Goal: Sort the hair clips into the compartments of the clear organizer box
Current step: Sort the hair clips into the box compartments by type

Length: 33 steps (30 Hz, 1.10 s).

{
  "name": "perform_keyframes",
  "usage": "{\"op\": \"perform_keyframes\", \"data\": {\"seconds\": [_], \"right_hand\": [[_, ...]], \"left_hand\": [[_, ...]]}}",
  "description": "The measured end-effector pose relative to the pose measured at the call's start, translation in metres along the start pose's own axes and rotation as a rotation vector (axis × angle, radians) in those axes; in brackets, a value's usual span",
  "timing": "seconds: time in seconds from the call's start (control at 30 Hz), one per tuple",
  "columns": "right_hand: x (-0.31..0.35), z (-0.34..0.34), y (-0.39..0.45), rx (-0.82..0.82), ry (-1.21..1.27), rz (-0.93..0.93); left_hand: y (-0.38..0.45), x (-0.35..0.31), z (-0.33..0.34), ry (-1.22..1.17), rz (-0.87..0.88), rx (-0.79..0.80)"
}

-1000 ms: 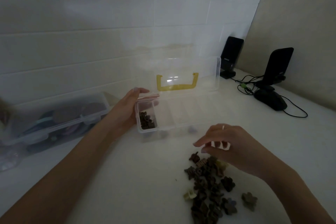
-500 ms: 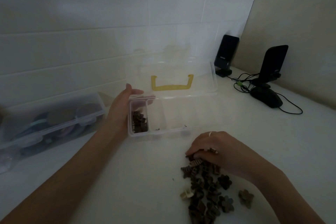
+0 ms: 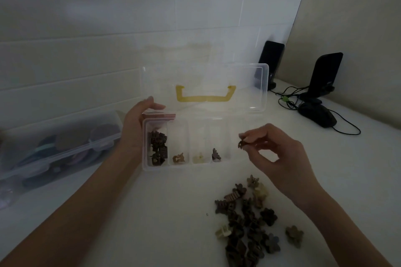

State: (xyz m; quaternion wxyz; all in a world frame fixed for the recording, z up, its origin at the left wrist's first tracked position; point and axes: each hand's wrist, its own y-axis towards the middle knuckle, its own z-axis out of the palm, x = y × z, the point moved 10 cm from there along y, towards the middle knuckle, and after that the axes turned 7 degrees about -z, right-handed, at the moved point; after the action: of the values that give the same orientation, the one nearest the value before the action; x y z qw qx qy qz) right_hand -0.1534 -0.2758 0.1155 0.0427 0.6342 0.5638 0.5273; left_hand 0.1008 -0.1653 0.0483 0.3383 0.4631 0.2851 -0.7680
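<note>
The clear organizer box (image 3: 145,166) stands open on the white table, its lid with a yellow handle (image 3: 205,96) upright at the back. My left hand (image 3: 135,130) grips the box's left end. The leftmost compartment holds several dark brown clips (image 3: 158,149); three compartments to its right each hold one clip. My right hand (image 3: 275,154) hovers just right of the box, pinching a small dark brown hair clip (image 3: 241,143) between thumb and fingertips. A pile of brown and beige clips (image 3: 249,221) lies on the table below that hand.
A second clear lidded box (image 3: 58,149) with round items sits at the left against the tiled wall. Two black speakers (image 3: 325,76), a black mouse (image 3: 318,116) and cables occupy the far right corner.
My right hand has lifted off the clip pile with one dark clip and moved up beside the box's right end. The left hand has stayed on the box.
</note>
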Motion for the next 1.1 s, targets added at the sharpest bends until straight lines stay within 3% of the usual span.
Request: {"op": "perform_keyframes", "data": {"seconds": [0.2, 0.43, 0.6, 0.7, 0.87, 1.1], "right_hand": [[-0.004, 0.002, -0.002, -0.013, -0.303, -0.062], [0.002, 0.008, -0.003, 0.026, -0.53, -0.185], [0.002, -0.008, 0.0, -0.041, -0.458, -0.13], [-0.001, 0.009, -0.002, 0.203, -0.336, -0.114], [-0.017, 0.036, -0.016, 0.552, -0.481, -0.002], [-0.028, 0.042, -0.029, 0.758, -0.517, 0.148]], "left_hand": [[0.001, 0.005, 0.006, -0.04, -0.071, 0.071], [0.004, 0.002, 0.007, -0.052, -0.039, 0.084], [0.009, 0.006, 0.002, -0.059, -0.053, 0.067], [0.01, 0.006, 0.001, -0.097, -0.047, 0.064], [0.013, 0.006, -0.001, -0.089, -0.064, 0.099], [0.014, 0.006, 0.001, -0.13, -0.068, 0.09]]}}
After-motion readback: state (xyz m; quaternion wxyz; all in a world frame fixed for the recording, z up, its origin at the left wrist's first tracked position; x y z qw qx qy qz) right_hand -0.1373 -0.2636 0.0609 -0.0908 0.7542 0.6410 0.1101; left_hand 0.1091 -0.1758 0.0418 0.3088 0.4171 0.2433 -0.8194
